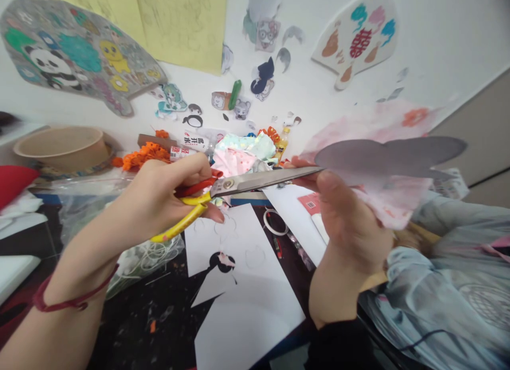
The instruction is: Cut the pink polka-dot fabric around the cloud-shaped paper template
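Observation:
My left hand (155, 200) is wrapped round the handles of a pair of scissors (258, 181), one handle red and the other yellow. The blades lie almost together and point to the right, their tips at the near end of a grey paper cut-out (378, 160) with rounded, wavy edges. Between thumb and fingers, my right hand (346, 221) pinches that cut-out in the air. Below the scissors, a white sheet of paper (255, 322) with faint pencil outlines and a notched edge lies on the dark table (147, 317). On it rests a small black-and-pink paper piece (223, 261).
A clear plastic bag (147, 253) with white cord lies at left, near a round tan container (59, 146). Orange pompom-like decorations (147, 156), a small bottle (282, 141) and a white ring (275, 222) lie farther back. Bagged items (458, 285) fill the right side.

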Motion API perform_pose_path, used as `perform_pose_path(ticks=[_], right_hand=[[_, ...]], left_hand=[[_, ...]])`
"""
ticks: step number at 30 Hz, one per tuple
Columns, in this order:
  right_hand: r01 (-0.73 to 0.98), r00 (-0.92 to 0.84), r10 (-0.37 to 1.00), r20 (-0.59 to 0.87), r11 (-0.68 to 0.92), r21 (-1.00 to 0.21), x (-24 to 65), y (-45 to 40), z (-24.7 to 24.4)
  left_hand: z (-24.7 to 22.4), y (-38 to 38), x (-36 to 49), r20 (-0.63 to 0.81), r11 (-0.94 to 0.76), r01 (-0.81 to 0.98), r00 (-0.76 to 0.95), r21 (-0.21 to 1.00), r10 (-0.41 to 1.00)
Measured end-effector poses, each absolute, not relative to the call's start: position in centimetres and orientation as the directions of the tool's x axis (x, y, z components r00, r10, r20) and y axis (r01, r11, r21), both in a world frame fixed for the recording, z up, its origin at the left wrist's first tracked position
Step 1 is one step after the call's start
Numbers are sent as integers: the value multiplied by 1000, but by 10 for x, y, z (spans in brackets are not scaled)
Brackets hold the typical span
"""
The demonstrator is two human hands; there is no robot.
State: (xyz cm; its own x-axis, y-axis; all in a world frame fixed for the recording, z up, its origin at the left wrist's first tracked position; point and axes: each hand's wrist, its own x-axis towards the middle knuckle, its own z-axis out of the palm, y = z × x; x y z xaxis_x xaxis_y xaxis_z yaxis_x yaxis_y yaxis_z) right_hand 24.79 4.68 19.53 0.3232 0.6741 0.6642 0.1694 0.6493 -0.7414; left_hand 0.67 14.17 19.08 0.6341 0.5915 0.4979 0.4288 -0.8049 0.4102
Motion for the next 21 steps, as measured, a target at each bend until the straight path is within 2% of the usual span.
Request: perform_pose_path(ticks=[4,9,12,19,21], right_hand=[[217,345,668,659,627,-749,249,45,196],[153,339,686,644,635,-757,250,44,195],[212,301,675,674,642,-737,253,45,192],[243,241,623,744,704,-668,253,52,192],[267,225,601,767,719,-642,253,56,190]], left_hand=[[193,139,8,504,-800,441,622,406,599],[199,133,10,377,-732,561,628,388,681],[197,134,10,339,-691,624,603,363,722],[191,138,19,438,-709,567,557,421,705],[190,136,21,389,-683,589,562,431,730]])
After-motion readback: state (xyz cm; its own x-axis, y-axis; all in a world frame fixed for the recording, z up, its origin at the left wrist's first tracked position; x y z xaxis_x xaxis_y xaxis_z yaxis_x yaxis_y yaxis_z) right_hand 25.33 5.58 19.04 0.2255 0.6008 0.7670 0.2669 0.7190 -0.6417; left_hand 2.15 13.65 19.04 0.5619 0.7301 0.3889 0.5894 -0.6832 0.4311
